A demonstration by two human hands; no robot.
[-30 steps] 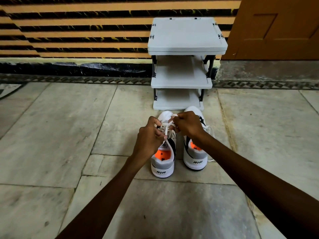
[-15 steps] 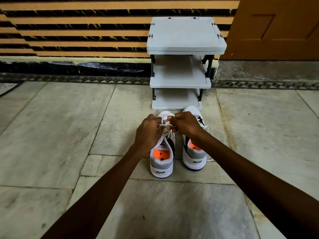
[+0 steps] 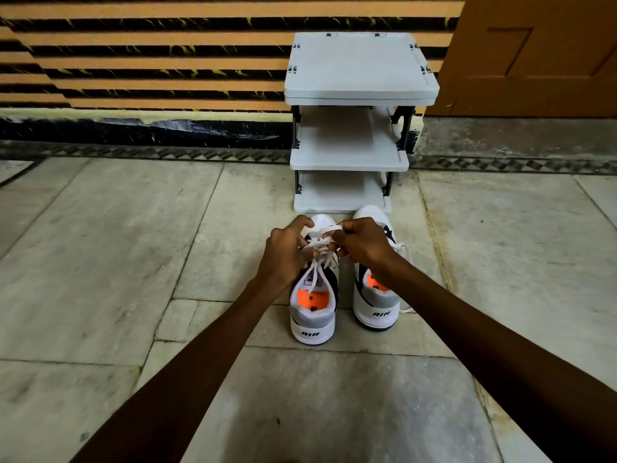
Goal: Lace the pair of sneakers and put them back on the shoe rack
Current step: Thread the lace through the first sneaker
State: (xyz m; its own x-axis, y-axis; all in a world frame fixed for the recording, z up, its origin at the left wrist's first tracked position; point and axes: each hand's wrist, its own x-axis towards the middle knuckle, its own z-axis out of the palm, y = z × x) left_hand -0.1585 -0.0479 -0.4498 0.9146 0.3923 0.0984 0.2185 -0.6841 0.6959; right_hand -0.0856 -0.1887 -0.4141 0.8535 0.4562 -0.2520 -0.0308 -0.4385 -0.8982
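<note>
Two sneakers stand side by side on the stone floor [image 3: 100, 262], heels toward the camera, toes just short of the shoe rack [image 3: 360, 75]. Left sneaker [image 3: 314, 312]: white, grey heel, orange insole, "AIR" on the heel tab. Right sneaker [image 3: 377, 305]: same make, its loose lace trailing on the floor at its right side. Left hand [image 3: 287, 252] and right hand [image 3: 364, 242] are both closed in a pinch on the white lace [image 3: 320, 242] above the left sneaker's tongue. Rack: grey, three tiers, against the wall. Wall [image 3: 150, 55]: orange and black stripes, dark base band. Brown door [image 3: 541, 55] at right. Floor slabs pale, veined, with visible joints.
</note>
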